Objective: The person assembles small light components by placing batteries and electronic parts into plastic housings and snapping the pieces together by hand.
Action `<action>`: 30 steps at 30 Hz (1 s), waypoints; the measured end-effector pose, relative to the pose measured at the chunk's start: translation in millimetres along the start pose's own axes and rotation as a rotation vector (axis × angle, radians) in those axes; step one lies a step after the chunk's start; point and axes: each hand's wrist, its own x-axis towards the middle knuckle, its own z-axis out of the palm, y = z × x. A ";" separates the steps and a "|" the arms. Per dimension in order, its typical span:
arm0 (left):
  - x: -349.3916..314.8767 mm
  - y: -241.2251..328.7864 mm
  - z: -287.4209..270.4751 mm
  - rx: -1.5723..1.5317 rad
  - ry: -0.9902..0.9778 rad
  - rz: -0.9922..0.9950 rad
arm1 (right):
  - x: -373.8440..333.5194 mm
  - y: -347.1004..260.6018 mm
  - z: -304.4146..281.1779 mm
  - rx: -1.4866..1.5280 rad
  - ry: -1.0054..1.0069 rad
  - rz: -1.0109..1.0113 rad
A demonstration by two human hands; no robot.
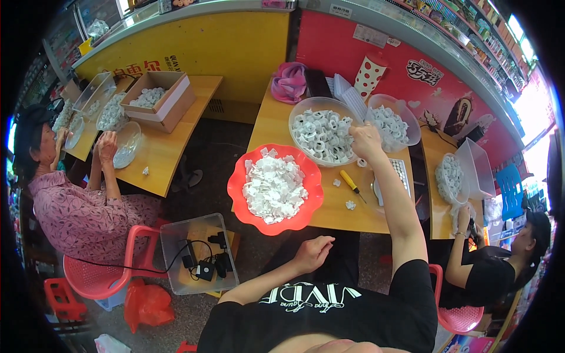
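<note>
Your right hand (pixel 366 139) is reaching into the clear bowl (pixel 303 109) of white ring parts (pixel 322 135) at the tabletop's far edge, fingers curled; its grip cannot be confirmed. Your left hand (pixel 313 252) hangs loosely curled and empty below the near edge. Picking stage, by appearance; next move needs a clean single-part pinch.

You sit in a small shop doubling as a piecework room. Past your right hand's fingers (pixel 360 134), a glass-topped ice-cream freezer (pixel 424 65) with red and yellow fronts runs along the wall, stocked shelves (pixel 471 23) above it. Wooden tables (pixel 329 200) carry basins of small white plastic parts (pixel 273 185), and two other people (pixel 76 200) sort them on pink plastic stools (pixel 94 276).
</note>
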 end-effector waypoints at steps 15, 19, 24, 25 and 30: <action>22.4 0.9 -17.2 -0.957 -0.044 -0.596 | -159.7 -76.8 -64.0 1.662 -0.128 0.414; 49.2 30.8 -14.7 -1.350 -0.048 -0.569 | -206.0 -104.5 -64.6 1.651 -0.088 0.426; 46.1 22.6 -0.3 -1.471 -0.158 -0.604 | -225.5 -100.6 -76.5 1.466 0.032 0.441; 45.0 23.5 0.9 -1.467 -0.163 -0.609 | -228.4 -96.3 -77.6 1.469 0.038 0.446; 40.3 33.3 -3.0 -1.457 -0.080 -0.648 | -241.2 -49.5 -66.6 0.877 0.512 0.507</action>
